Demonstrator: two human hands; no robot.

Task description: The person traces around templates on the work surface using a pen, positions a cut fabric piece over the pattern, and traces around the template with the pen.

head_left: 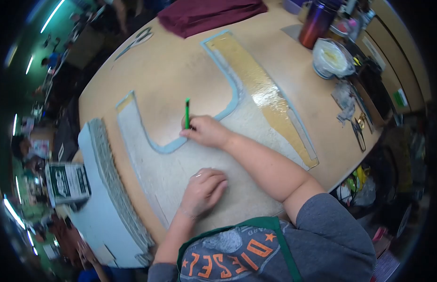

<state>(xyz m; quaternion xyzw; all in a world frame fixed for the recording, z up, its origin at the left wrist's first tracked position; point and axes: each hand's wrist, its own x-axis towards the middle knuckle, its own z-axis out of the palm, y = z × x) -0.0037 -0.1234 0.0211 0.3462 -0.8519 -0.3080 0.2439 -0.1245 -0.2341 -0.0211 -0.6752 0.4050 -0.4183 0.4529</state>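
My right hand [206, 131] grips a slim green pen [187, 113], held nearly upright over the curved blue edge of a large flat pattern piece [176, 174]; its lower tip is hidden by my fingers. The pattern piece is whitish grey with a U-shaped cutout, and shiny yellow tape covers its right arm. Light blue material [233, 96] shows along its border. Lower down, my left hand [205, 190] rests on the piece, fingers loosely bent and apart from the thumb, holding nothing.
A thick stack of light blue cut pieces [103, 211] lies left, beside a labelled tin [68, 182]. Scissors [135, 42] and maroon cloth [209, 16] lie at the back. A tumbler [318, 23], plastic-covered bowl [332, 58] and small snips [358, 135] are on the right.
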